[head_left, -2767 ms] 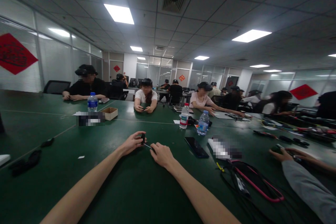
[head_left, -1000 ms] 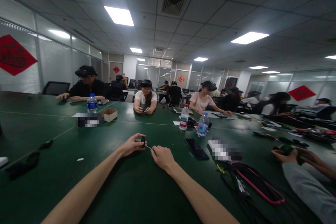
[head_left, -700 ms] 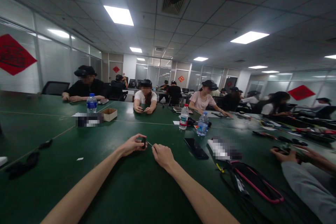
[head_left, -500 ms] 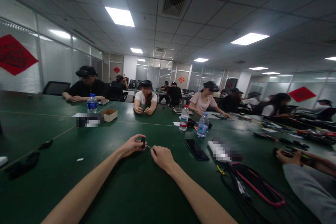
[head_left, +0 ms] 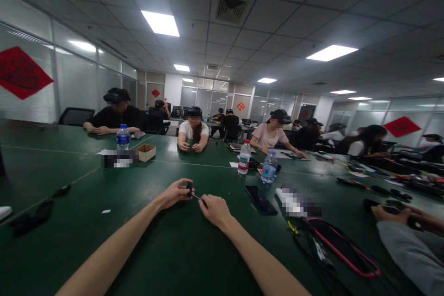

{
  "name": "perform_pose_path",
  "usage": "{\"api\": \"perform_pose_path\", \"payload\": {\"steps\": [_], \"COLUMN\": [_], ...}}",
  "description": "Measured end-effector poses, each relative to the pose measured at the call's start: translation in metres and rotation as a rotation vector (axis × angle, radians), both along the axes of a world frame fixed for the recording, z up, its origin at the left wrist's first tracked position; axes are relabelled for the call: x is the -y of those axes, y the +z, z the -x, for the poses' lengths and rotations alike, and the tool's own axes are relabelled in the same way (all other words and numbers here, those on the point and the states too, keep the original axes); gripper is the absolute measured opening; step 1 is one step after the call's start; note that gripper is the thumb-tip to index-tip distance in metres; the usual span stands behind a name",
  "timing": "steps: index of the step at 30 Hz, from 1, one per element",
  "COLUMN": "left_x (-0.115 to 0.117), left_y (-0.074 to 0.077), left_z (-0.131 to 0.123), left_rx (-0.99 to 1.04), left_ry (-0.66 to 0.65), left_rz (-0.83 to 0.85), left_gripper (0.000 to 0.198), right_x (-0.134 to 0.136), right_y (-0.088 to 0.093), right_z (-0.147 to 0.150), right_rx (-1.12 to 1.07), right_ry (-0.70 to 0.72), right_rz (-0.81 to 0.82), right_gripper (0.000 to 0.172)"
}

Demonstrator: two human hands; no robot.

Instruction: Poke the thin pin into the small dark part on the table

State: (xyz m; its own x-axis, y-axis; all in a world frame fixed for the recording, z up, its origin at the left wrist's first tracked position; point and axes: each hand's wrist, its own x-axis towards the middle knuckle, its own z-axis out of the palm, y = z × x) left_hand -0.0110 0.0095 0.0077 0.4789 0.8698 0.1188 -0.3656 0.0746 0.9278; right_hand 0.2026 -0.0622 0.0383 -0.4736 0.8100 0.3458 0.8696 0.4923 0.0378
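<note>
Both my bare arms reach out over a dark green table (head_left: 163,249). My left hand (head_left: 175,193) is curled round a small black object (head_left: 189,188), held upright between thumb and fingers. My right hand (head_left: 214,208) is closed, knuckles up, on a thin metal tool (head_left: 197,197) whose tip points at the black object. The two hands are a few centimetres apart, low over the table.
A black phone (head_left: 261,200) lies right of my hands, with two water bottles (head_left: 244,157) (head_left: 269,166) behind it. A pink-and-black cable bundle (head_left: 333,245) lies at the right. A neighbour's sleeve and hand (head_left: 398,226) work at the far right. Several people sit across the table; a cardboard box (head_left: 146,151) stands at left.
My hands stay where they were, with only slight shifts of the fingers. The neighbour's hand at the right has moved a little rightward and the view has drifted slightly.
</note>
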Motion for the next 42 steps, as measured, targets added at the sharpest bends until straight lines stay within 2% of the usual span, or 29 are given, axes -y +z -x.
{"api": "perform_pose_path", "payload": {"steps": [17, 31, 42], "left_x": [-0.0026, -0.0019, 0.0021], "left_y": [-0.0012, -0.0011, 0.0020], "left_z": [0.0004, 0.0010, 0.0003], "left_rx": [0.020, -0.016, -0.018], "left_ry": [0.011, 0.021, 0.010], "left_rz": [0.006, -0.028, -0.006], "left_gripper": [0.047, 0.049, 0.048], "right_x": [0.0075, 0.0093, 0.0095], "right_y": [0.0061, 0.0083, 0.0085], "right_z": [-0.0004, -0.0004, 0.0015], "right_rx": [0.035, 0.038, 0.049], "right_ry": [0.019, 0.022, -0.006], "right_rz": [-0.097, -0.081, 0.010], "right_gripper": [0.035, 0.029, 0.035]}}
